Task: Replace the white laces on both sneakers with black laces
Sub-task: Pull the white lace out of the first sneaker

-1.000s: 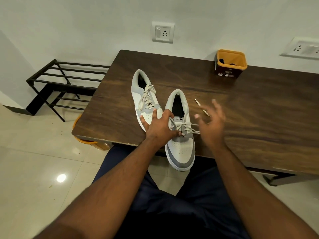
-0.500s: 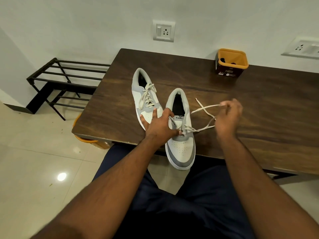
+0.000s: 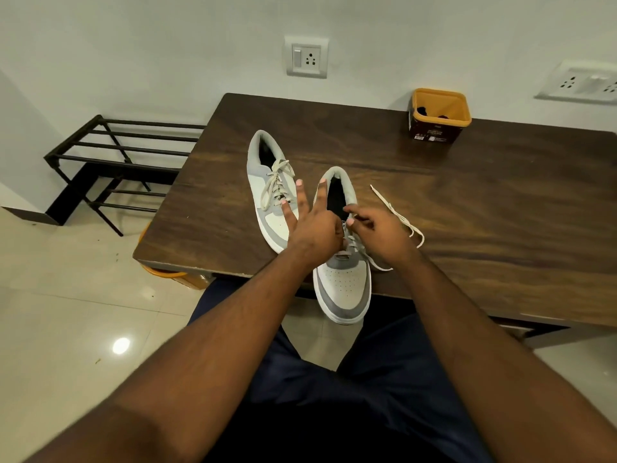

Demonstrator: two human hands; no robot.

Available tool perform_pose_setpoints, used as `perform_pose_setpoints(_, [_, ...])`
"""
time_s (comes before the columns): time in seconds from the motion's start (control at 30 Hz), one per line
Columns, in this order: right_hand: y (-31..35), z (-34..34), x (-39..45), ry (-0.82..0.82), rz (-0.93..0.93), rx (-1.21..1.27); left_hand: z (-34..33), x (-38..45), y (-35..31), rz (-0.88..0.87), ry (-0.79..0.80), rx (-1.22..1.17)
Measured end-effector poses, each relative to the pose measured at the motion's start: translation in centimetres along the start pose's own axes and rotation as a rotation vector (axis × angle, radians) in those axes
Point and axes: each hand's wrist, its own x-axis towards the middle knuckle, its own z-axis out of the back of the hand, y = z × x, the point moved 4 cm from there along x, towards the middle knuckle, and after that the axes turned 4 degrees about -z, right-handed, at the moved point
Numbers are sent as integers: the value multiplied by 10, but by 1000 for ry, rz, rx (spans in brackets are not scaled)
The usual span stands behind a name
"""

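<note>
Right hand pinches the lace at the near shoe tongue; loose end trails right. Left hand (fingers spread) steadies the shoe.

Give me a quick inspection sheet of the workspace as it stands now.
Surface: dark wooden table, both sneakers on it.
Job's things: near grey-and-white sneaker, toe overhanging the table edge, white lace partly loosened and trailing right; far grey-and-white sneaker fully laced white; orange-rimmed tub at the back holds dark items, too small to identify.
Clutter: nothing seen.
Grippers: left hand rests on the near sneaker, fingers spread; right hand has a pinch grip at the lacing.
Cables: nothing seen.
Surroundings: black metal rack, wall sockets, tiled floor.
</note>
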Motion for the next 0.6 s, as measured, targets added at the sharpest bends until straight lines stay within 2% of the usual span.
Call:
perform_pose_setpoints(0.07, [-6,1,2,-91,-112,202,0,-6,1,-4,-112,-167])
perform_pose_setpoints(0.17, [-13,1,6,-121,-179,331,-3,-26,10,181,-299,-529])
perform_pose_setpoints(0.2, [-14,0,7,-113,-182,339,-4,-33,13,239,-347,-597])
perform_pose_setpoints(0.27, [-15,-4,6,-104,-180,353,-6,-41,13,247,-396,-577])
perform_pose_setpoints(0.33, [-16,-6,6,-121,-187,352,-2,-36,7,157,-353,-441])
perform_pose_setpoints(0.4, [-17,-6,7,-131,-191,334,1,-23,0,61,-237,-251])
perform_pose_setpoints(0.5, [-16,-6,6,-129,-191,337,-2,-4,-5,45,-36,-14])
perform_pose_setpoints(0.57, [-16,-6,4,-123,-184,359,-3,0,-3,77,-12,-84])
perform_pose_setpoints(0.6, [-17,-6,4,-122,-186,365,-2,-1,-1,93,-60,-193])
